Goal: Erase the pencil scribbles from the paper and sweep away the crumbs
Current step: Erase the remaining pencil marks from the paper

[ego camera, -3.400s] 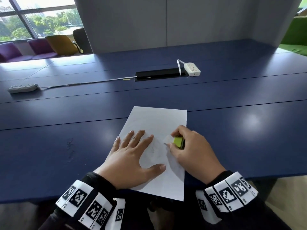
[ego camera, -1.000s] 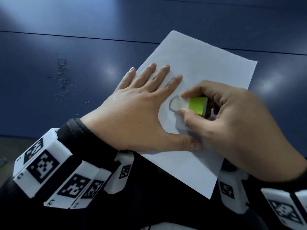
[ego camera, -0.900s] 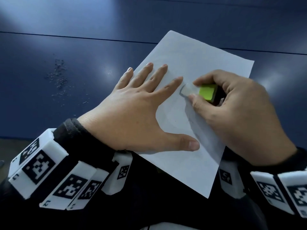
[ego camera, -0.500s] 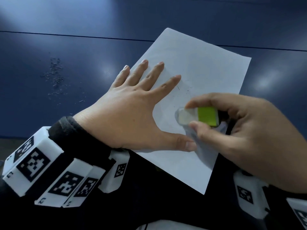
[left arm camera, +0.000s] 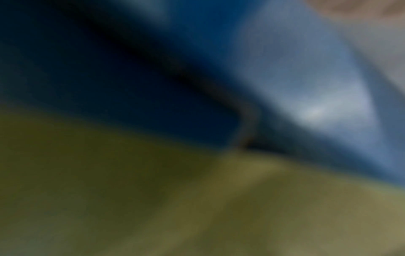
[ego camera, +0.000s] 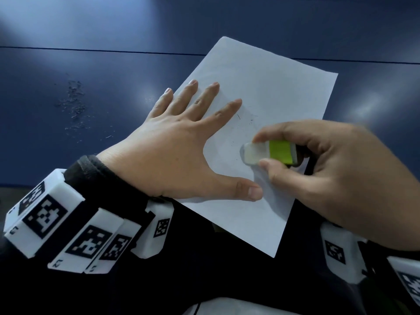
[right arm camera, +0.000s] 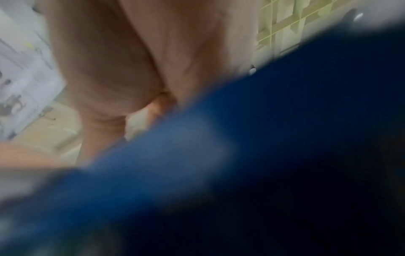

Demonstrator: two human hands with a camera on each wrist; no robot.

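White eraser pinched in right hand, left hand flat on paper; wrist views blurred.

The paper is laid askew on the table, its near corner past the table's near edge. The left hand is spread flat on its left part. The eraser is held on the paper by the right hand, just right of the left hand. Crumbs are scattered on the table, left of the paper.

A dark blue surface with glossy light reflections; a thin dark seam runs across it. Below its near edge lies a strip of dim floor.
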